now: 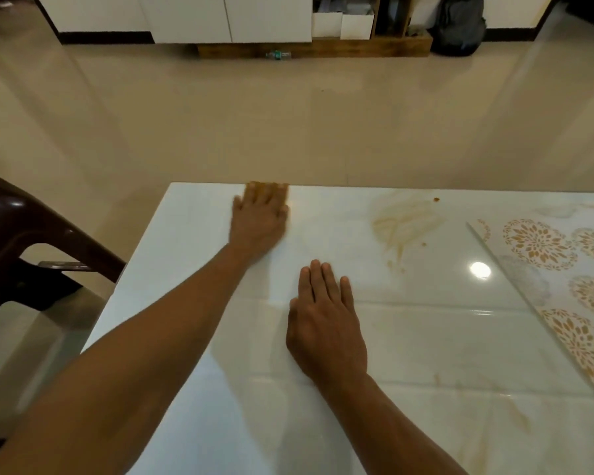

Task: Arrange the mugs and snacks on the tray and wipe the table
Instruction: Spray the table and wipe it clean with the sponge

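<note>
My left hand (259, 219) lies flat near the far edge of the glossy white table (426, 337), pressing a brownish cloth (268, 186) whose edge shows past the fingertips. The hand is blurred. My right hand (324, 323) rests flat on the table with straight fingers, closer to me, holding nothing. Brownish smears (402, 224) and small crumbs (436, 199) mark the table to the right of my left hand. No mugs, snacks or tray are in view.
A patterned white-and-orange mat (570, 279) lies at the table's right side. A dark plastic chair (24, 241) stands left of the table. Beyond are beige floor, white cabinets, a plastic bottle (278, 55) on the floor and a dark backpack (458, 25).
</note>
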